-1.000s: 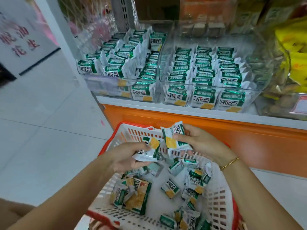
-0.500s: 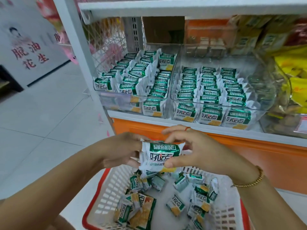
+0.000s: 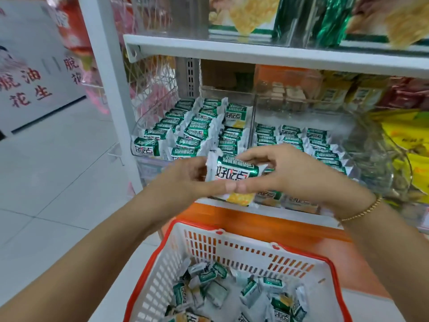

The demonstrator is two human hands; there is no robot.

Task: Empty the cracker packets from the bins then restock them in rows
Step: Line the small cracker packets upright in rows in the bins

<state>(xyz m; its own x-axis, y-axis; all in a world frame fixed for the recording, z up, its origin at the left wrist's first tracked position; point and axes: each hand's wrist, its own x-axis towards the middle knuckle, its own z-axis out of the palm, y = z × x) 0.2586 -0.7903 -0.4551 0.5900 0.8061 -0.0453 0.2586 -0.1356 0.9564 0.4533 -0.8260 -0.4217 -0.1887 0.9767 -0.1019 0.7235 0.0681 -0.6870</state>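
Cracker packet (image 3: 233, 174) is being pinched at its ends by the left hand (image 3: 185, 180) and right hand (image 3: 285, 173), hovering above the basket (image 3: 255, 254) before the clear bins (image 3: 348, 126), probably being squared for a row.

Left hand (image 3: 185, 180) and right hand (image 3: 285, 173) both hold one cracker packet (image 3: 232, 173), label facing the camera, in front of the bins. Both thumbs lie across its front and their tips meet. The right hand's fingers (image 3: 250, 156) curl over its top edge. The clear left bin (image 3: 148, 165) and right bin (image 3: 359, 140) each contain shelved packets (image 3: 192, 129) standing in rows. Below the hands, a red-rimmed white basket (image 3: 232, 242) holds loose packets (image 3: 250, 293) in no order. A gold bracelet (image 3: 362, 211) encircles the right wrist.
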